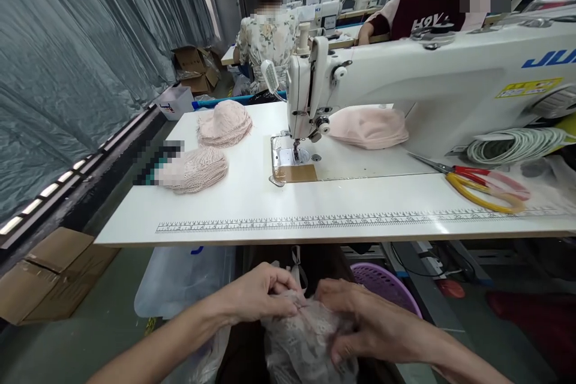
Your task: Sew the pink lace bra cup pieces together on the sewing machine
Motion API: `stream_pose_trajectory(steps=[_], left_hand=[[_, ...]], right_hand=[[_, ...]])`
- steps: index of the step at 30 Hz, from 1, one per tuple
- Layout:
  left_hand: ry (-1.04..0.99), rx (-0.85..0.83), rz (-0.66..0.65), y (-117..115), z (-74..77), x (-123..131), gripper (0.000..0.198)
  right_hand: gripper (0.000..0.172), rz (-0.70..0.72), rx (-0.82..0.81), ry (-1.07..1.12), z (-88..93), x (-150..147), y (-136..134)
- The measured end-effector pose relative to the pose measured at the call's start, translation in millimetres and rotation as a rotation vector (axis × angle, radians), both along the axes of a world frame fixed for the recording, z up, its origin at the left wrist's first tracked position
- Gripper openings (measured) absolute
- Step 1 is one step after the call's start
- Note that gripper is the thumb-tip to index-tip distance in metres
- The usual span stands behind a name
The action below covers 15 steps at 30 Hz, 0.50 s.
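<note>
In my lap, below the table edge, is a crumpled translucent bag (299, 348) with pale, lace-like material showing through it. My left hand (265, 294) pinches the gathered top of this bag between thumb and fingers. On its other side my right hand (360, 318) curls round the bag, thumb lower down and fingertips partly hidden behind the folds. A thin white strip (297, 261) stands up between the two hands. What exactly lies inside the bag is hard to make out.
A sewing machine (405, 72) stands on the white table (360, 198). Pink cup-shaped stacks (225, 125), a lacy stack (193, 171), scissors (477, 183) and coiled cord (513, 145) lie on it. Below are a purple basket (387, 282) and a clear bin (180, 288). Two people sit beyond.
</note>
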<state>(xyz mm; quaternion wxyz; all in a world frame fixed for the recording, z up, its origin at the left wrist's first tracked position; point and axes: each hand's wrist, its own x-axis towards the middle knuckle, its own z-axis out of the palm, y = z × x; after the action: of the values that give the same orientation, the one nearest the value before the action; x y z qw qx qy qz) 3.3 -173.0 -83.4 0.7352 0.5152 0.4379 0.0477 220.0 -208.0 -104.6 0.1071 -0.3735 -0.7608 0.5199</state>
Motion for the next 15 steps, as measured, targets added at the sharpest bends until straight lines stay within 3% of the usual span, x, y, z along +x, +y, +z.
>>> stream_pose_trajectory(steps=[3, 5, 11, 15], left_hand=[[-0.011, -0.059, 0.072, -5.0, -31.3, -3.7, 0.018], [-0.03, -0.076, 0.099, -9.4, -44.2, -7.1, 0.022], [-0.098, -0.142, 0.152, -13.8, -52.8, -6.9, 0.032], [-0.114, -0.179, 0.144, -12.2, -56.6, -3.7, 0.033]], right_hand=[[0.014, -0.106, 0.018, 0.016, -19.3, -1.9, -1.9], [0.013, -0.124, 0.01, 0.016, -24.2, -0.9, -1.3], [0.016, -0.118, 0.042, 0.023, -17.6, 4.8, 2.6], [0.008, -0.08, -0.085, -0.06, -20.3, 5.6, 0.4]])
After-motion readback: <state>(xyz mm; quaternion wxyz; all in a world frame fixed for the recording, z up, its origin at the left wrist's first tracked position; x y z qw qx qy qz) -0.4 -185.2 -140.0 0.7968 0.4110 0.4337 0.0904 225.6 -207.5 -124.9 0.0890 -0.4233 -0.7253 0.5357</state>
